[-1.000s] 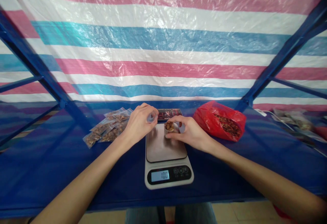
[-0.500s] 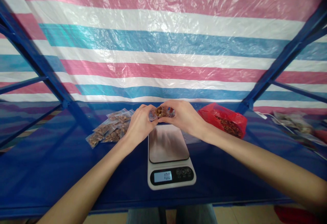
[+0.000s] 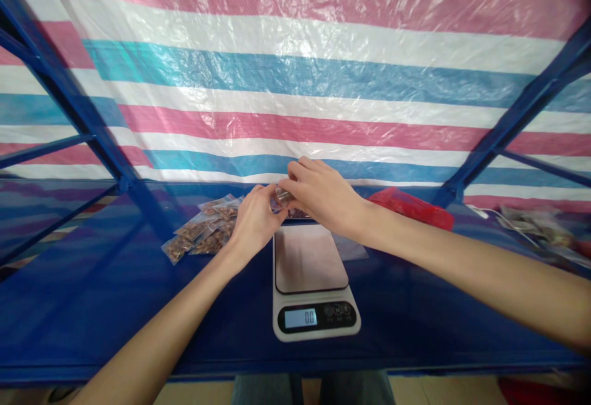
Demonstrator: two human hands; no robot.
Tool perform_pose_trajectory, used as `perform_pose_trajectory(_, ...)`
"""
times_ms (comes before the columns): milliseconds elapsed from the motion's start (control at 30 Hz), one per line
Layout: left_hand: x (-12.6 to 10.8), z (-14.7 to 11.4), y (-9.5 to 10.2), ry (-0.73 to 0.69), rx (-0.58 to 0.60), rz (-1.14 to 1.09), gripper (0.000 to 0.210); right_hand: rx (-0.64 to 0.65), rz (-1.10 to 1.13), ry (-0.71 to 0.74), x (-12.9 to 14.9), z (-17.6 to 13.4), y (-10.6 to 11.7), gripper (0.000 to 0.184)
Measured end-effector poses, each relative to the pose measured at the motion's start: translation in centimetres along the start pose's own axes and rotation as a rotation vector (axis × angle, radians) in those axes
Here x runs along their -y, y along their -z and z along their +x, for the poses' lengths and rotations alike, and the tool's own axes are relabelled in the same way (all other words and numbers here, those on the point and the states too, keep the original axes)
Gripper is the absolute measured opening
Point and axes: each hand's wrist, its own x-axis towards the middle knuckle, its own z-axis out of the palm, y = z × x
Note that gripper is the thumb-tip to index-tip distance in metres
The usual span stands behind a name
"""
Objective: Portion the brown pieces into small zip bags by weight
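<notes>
Both hands meet just above the far edge of the kitchen scale point(image 3: 312, 276). The left hand point(image 3: 255, 220) pinches a small clear pouch point(image 3: 280, 198) from its left side, fingers curled around it. The right hand point(image 3: 323, 194) comes over from the right, fingers bent and pressed down on the top of the same pouch, so most of it is hidden between the 2 hands.

As a judgement of progress: the pouch is off the scale, whose platform is bare and whose display reads 0.0, so weighing of this portion looks finished. The grip at the pouch's upper edge suggests that closing it is the step in hand. Whether the seal is already shut cannot be told, since the fingers cover it.

Left of the left hand, just beside its wrist, lies a pile of filled pouches point(image 3: 203, 232), which reads as finished work. Beyond the right forearm sits the red bag point(image 3: 413, 207), partly hidden, so more stock appears to be left to portion.

The pouch's long axis seems to run roughly left to right between the 2 hands, with its mouth turned up toward the right hand's fingers; so little of it shows that this is uncertain.
</notes>
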Motion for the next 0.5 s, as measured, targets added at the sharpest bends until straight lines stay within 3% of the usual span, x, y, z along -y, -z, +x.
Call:
perform_pose_trajectory(333,0.6,0.2,-0.4,0.031,-0.037,-0.437,0.006,-0.081,-0.042,0.196,-0.1,1.2,1.1,0.016)
perform_pose_trajectory(433,0.7,0.2,-0.4,-0.001,0.009,-0.620,0.011,-0.092,0.032,0.170,-0.5,0.9,1.4,0.015)
perform_pose_trajectory(500,0.6,0.1,-0.2,-0.023,0.064,-0.703,0.016,-0.121,0.164,0.077,-0.8,0.3,1.4,0.016)
